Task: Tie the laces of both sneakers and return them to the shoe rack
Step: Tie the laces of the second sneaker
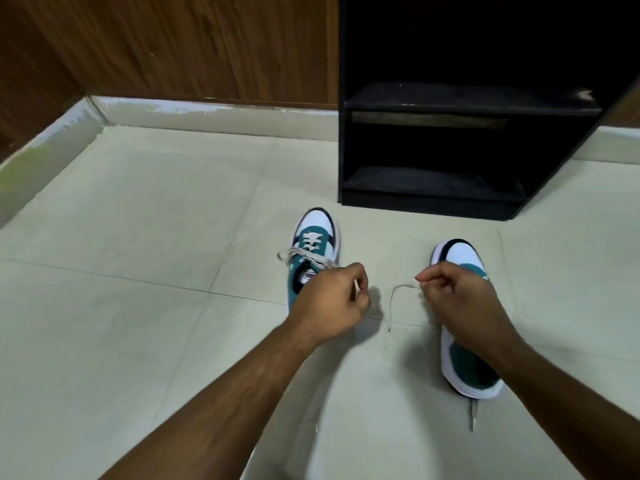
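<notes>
Two teal and white sneakers stand on the tiled floor, toes pointing at a black shoe rack (349, 140). The left sneaker (315, 233) has a loose loop of white lace (292, 253) across its tongue. My left hand (332, 299) lies over its rear half, fingers closed on a thin lace end. My right hand (457, 292) covers the middle of the right sneaker (460, 362) and pinches a lace (394, 296) that droops left to the floor. Another lace end (472, 415) trails behind that sneaker's heel.
The rack has two dark shelves (467, 98) with nothing visible on them, and it stands just beyond the sneakers. A wood-panelled wall (173, 46) with a pale skirting runs along the back and left. Pale floor tiles (138, 220) stretch to the left.
</notes>
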